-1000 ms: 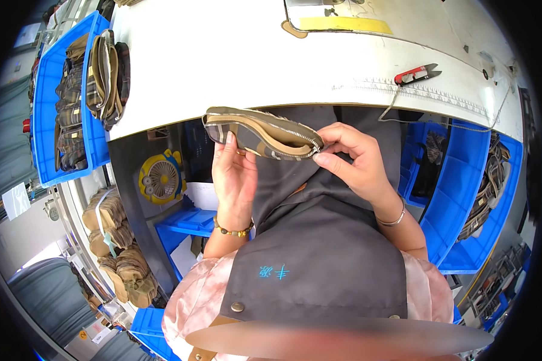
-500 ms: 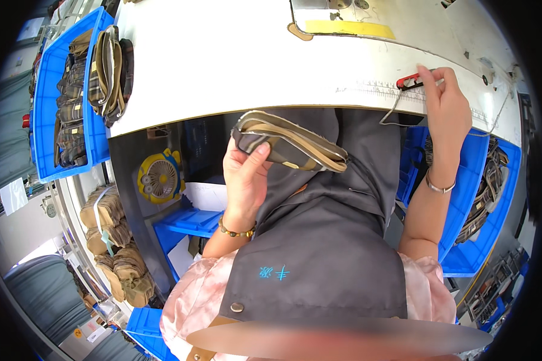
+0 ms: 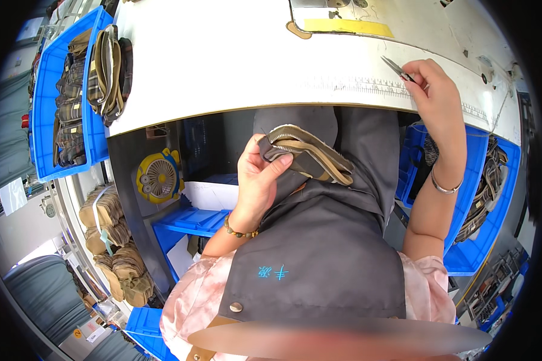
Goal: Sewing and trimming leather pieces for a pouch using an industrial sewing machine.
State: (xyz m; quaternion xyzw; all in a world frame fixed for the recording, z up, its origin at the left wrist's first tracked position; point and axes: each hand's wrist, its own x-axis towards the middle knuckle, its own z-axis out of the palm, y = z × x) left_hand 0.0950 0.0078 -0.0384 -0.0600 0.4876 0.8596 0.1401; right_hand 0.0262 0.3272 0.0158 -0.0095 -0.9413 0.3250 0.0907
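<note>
My left hand (image 3: 259, 180) grips one end of a plaid zippered pouch (image 3: 313, 157) over my lap, thumb on top. The pouch has brown and dark checks, a tan lining edge and a pale zipper along its rim. Over the right part of the white table, my right hand (image 3: 436, 99) is closed around a pair of thread snips (image 3: 394, 65). The blades stick out past my fingers toward the far left; the handle is mostly hidden in my grip.
A white table (image 3: 223, 66) with a printed ruler scale (image 3: 379, 86) spans the front. At left, a blue bin (image 3: 45, 114) holds plaid pouches, with more pouches (image 3: 109, 78) beside it. Another blue bin (image 3: 464, 256) stands at right. A yellow fan (image 3: 161, 176) sits below the table.
The snips have turned in my right hand, so their blades now point out to the far left. My left hand has shifted the pouch slightly right and tilted it.
</note>
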